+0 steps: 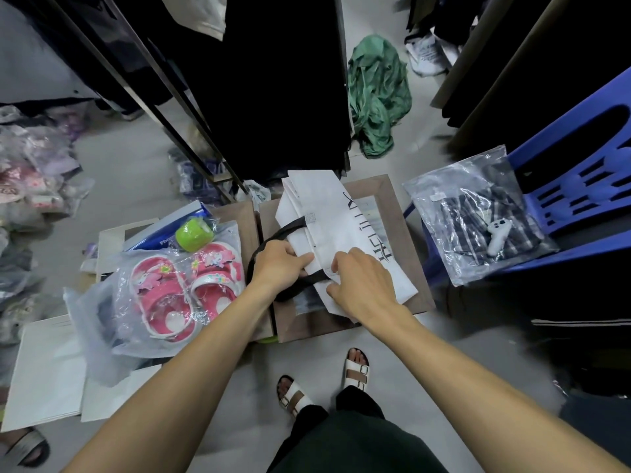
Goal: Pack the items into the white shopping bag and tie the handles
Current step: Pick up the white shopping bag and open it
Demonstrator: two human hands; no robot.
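Both hands are closed on the white shopping bag (345,233) at its near, open end: the left hand (278,264) is pinched on the bag's left edge beside the black handles (269,238), and the right hand (363,285) is clamped over the near corner, fingers curled onto the fabric. The bag is seen lying flat and folded, its long axis running from the hands away toward the dark clothes rack (266,97), mouth and handles toward the person, black lettering along its right side. It is rested on a brown framed surface (392,199) low above the grey floor (136,155). Just left of it, pink children's sandals (181,288) in clear plastic are laid, a green roll (193,233) touching their far edge. To the right, a blue plastic chair (577,186) is seen bearing a bagged plaid garment (478,216) with a white controller (498,235) on top. A green cloth (377,93) is heaped on the floor beyond the rack. White sandalled feet (324,384) are seen below.
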